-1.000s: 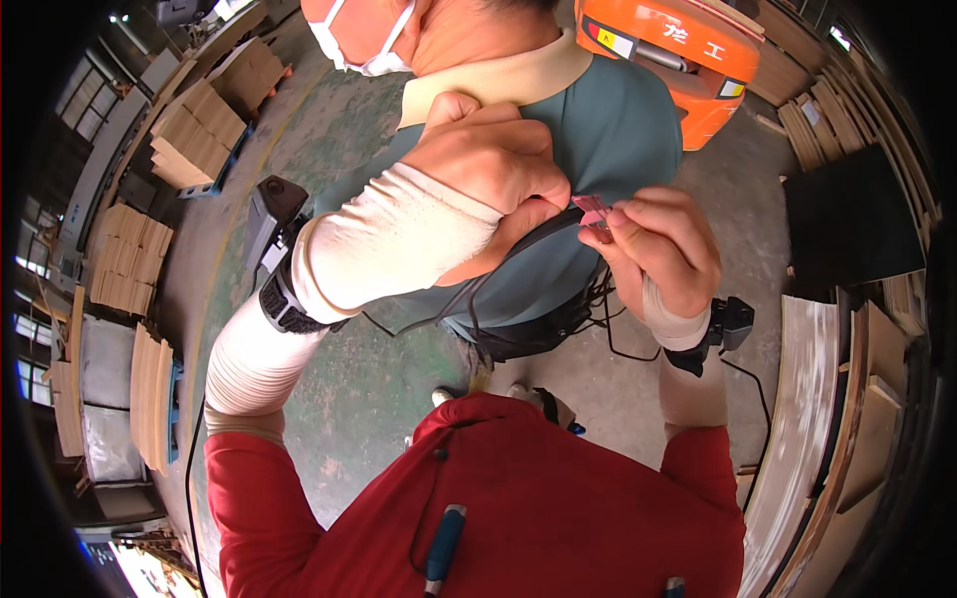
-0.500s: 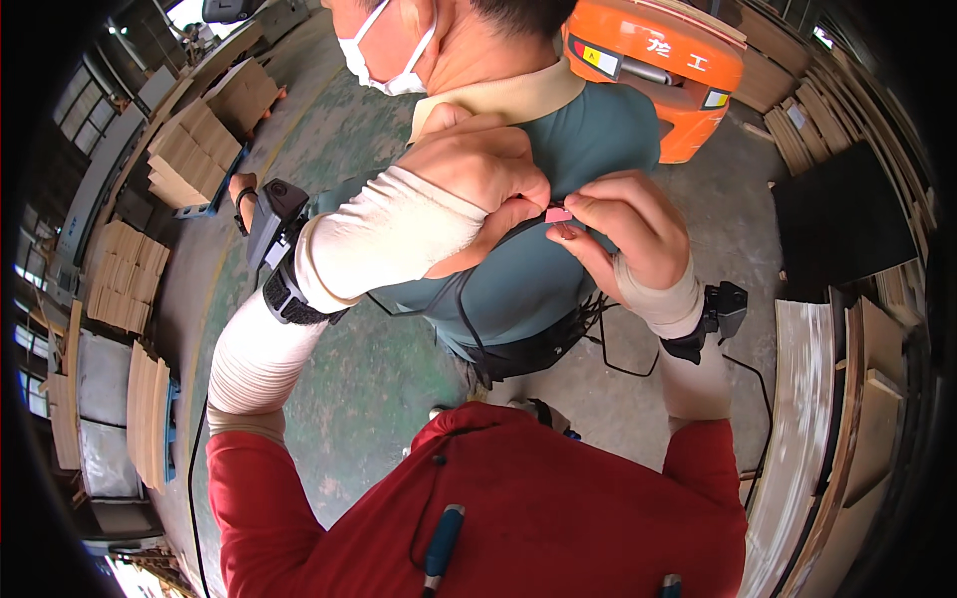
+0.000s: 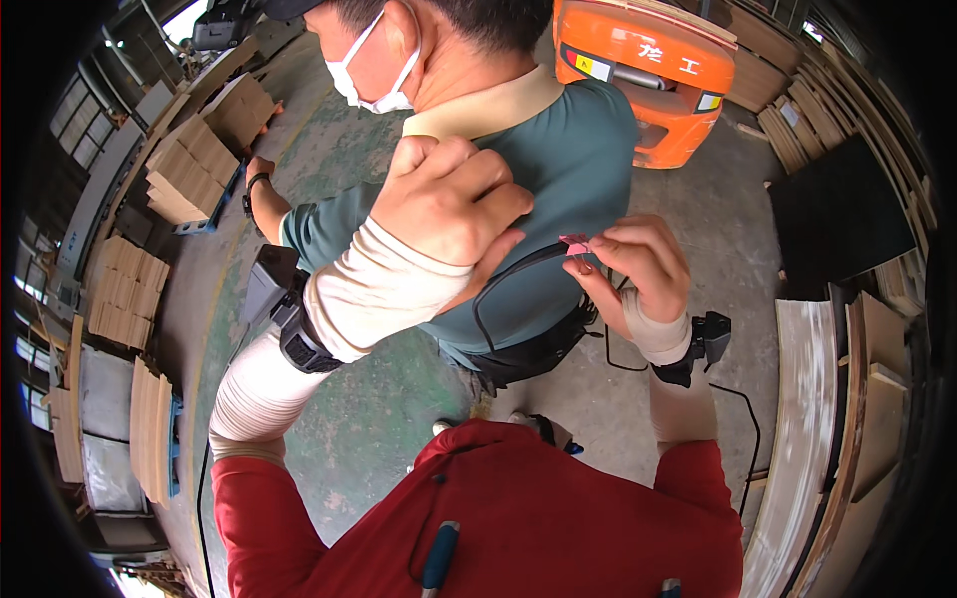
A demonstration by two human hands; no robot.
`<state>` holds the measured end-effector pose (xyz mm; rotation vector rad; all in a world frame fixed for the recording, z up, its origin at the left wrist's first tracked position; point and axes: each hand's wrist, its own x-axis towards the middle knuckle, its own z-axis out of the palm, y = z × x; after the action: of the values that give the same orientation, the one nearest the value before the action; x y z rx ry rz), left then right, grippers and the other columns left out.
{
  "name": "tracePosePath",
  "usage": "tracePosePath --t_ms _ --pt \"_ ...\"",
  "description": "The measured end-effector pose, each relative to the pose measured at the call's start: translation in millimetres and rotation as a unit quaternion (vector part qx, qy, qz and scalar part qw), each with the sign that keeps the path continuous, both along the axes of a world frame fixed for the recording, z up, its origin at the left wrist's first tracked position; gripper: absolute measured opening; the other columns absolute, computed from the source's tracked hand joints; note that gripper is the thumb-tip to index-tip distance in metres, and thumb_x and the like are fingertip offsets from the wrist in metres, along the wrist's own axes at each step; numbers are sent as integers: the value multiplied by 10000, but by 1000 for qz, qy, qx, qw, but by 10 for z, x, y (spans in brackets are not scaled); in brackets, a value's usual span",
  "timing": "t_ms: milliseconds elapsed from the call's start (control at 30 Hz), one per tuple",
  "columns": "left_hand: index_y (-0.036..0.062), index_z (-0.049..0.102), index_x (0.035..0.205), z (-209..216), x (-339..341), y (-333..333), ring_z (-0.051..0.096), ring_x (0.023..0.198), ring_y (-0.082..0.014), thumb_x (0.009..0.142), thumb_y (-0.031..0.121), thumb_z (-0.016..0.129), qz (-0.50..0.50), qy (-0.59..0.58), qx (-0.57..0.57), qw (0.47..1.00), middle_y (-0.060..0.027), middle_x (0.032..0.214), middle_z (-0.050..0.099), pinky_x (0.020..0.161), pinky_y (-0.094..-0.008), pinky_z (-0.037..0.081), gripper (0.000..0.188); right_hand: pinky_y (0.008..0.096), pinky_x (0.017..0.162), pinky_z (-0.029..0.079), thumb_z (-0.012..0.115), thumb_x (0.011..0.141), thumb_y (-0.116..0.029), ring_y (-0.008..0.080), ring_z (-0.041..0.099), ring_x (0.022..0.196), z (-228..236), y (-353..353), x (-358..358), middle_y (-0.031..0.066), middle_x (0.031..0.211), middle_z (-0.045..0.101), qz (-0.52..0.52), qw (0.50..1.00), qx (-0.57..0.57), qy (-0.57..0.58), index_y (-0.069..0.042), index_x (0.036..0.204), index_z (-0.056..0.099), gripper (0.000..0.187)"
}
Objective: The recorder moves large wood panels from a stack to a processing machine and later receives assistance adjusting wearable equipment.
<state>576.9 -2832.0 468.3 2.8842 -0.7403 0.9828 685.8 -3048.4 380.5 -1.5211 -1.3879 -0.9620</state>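
My right hand [image 3: 648, 264] pinches a small pink binder clip [image 3: 575, 242] between thumb and fingers, close to the back of a co-worker's teal shirt [image 3: 588, 149]. A black cable [image 3: 513, 267] runs from beside the clip and loops down along the co-worker's back. Against the upper back, below the beige collar [image 3: 488, 110], my left hand [image 3: 449, 204] is closed with its fingers curled. Whatever it may grip is hidden behind the fingers. Both my wrists wear pale sleeves and black strapped devices.
The co-worker stands directly ahead, facing away, wearing a black waist pack [image 3: 528, 361]. An orange machine [image 3: 643, 80] stands beyond to the right. Stacked boards on pallets [image 3: 184, 174] line the left; panels [image 3: 797, 399] lean along the right. A cable [image 3: 753, 429] hangs by my right arm.
My hands have moved apart: the right has shifted slightly right and down with the clip, the left has come away from it. The co-worker's left arm shows more now.
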Motion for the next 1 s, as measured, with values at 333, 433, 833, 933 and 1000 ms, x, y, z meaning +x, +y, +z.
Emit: tracePosePath --t_ms 333,433,833,933,1000 --pt "95 702 972 -151 522 -403 591 811 -188 764 170 758 -31 -10 155 987 -39 831 618 791 -321 441 228 398 736 561 872 663 14 272 644 813 -405 -477 190 99 981 618 33 997 32 63 -35 1023 629 436" --pt "10 679 1030 -26 346 -589 655 807 -197 901 142 681 -13 337 -217 916 -100 860 676 755 -333 505 185 411 789 598 850 709 37 287 675 851 -576 -465 109 116 1047 591 56 992 82 74 -16 1069 610 437" --pt "0 652 1108 -569 -77 -674 600 601 -288 887 -11 646 -104 217 -306 921 -140 771 622 544 -354 479 221 406 710 639 677 870 92 286 685 890 -667 -497 -218 232 1060 620 71 989 62 113 17 1194 554 355" --pt "-11 641 1103 -585 -127 -554 578 564 -281 875 -37 644 -148 235 -315 907 -133 744 602 517 -344 462 230 369 647 631 685 869 78 251 686 750 -667 -524 -408 225 1045 630 151 948 79 267 20 1192 560 352" --pt "-17 638 1099 -572 -178 -481 573 557 -278 870 -48 642 -173 246 -313 901 -131 735 596 514 -342 459 230 346 601 607 698 862 72 236 678 713 -559 -494 -466 203 995 633 123 964 59 229 7 1179 570 349"
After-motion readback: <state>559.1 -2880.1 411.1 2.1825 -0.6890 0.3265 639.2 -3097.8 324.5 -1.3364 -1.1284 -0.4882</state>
